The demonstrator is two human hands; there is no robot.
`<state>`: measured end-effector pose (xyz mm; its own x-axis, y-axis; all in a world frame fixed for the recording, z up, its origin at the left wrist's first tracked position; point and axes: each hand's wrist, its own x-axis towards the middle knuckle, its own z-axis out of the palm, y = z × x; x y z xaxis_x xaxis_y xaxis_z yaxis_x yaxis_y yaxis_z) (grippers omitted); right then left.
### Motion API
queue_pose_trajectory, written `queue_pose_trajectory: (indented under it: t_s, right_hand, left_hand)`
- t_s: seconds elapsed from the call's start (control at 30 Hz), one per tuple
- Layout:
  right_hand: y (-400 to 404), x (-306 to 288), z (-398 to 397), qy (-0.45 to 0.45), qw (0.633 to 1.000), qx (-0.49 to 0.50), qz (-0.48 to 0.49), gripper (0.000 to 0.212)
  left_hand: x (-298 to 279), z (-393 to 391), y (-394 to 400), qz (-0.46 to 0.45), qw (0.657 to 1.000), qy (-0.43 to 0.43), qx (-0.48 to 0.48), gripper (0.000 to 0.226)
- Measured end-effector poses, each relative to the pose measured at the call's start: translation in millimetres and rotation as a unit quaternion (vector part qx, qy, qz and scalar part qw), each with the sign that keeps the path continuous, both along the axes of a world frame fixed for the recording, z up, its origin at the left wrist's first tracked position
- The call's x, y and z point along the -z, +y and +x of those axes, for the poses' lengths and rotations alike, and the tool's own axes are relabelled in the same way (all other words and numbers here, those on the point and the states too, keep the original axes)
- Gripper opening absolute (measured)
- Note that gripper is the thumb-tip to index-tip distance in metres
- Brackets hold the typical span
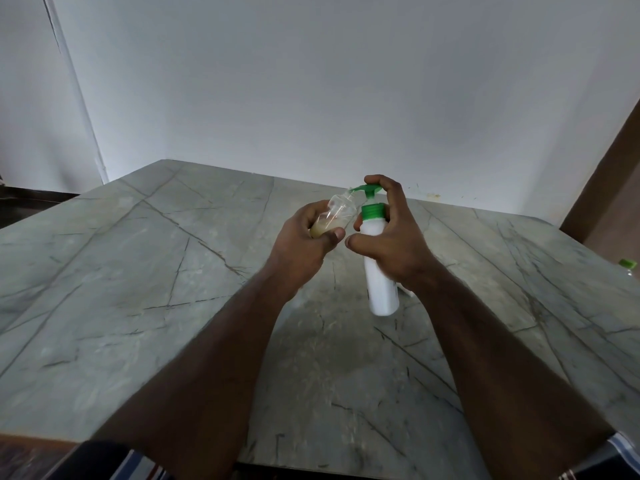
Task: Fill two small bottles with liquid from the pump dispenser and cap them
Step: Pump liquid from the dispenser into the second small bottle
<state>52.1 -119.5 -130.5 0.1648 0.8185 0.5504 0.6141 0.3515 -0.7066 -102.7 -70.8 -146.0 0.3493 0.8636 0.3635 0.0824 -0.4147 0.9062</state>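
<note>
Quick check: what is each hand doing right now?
Left hand: grips the small clear bottle, tilted to the pump spout.
Right hand: grips the white pump dispenser, finger on the green pump head.

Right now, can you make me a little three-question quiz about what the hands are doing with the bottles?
1. True or false: the left hand holds the small clear bottle tilted, its mouth at the green pump spout.
2. Which hand grips the white pump dispenser? A) left B) right C) neither
3. Fill in: the small clear bottle already has some pale ____ pooled at its lower end.

Key
1. True.
2. B: the right hand wraps its body, with a finger on the pump head. The dispenser is lifted off the grey stone table, tilted.
3. Liquid.
</note>
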Motion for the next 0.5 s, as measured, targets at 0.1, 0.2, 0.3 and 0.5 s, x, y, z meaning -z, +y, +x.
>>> queue_pose_trajectory:
  t_s: [0.1, 0.2, 0.3, 0.5]
  right_hand:
    - [-1.3, 0.3, 2.0, 0.003, 1.000, 0.004, 0.006, 0.085]
    - [-2.1, 0.6, 3.4, 0.010, 1.000, 0.010, 0.012, 0.079]
    - [-2.0, 1.0, 3.3, 0.017, 1.000, 0.004, 0.011, 0.080]
    - [-0.4, 1.4, 0.7, 0.010, 1.000, -0.002, 0.000, 0.091]
  left_hand:
    - [-0.3, 0.0, -0.9, -0.002, 1.000, -0.002, 0.004, 0.051]
    - [-0.4, 0.4, -2.1, -0.006, 1.000, -0.003, 0.009, 0.051]
    - [-0.9, 0.4, -2.3, -0.007, 1.000, -0.006, 0.012, 0.052]
    - [-0.4, 0.4, -1.4, -0.008, 1.000, 0.001, 0.000, 0.053]
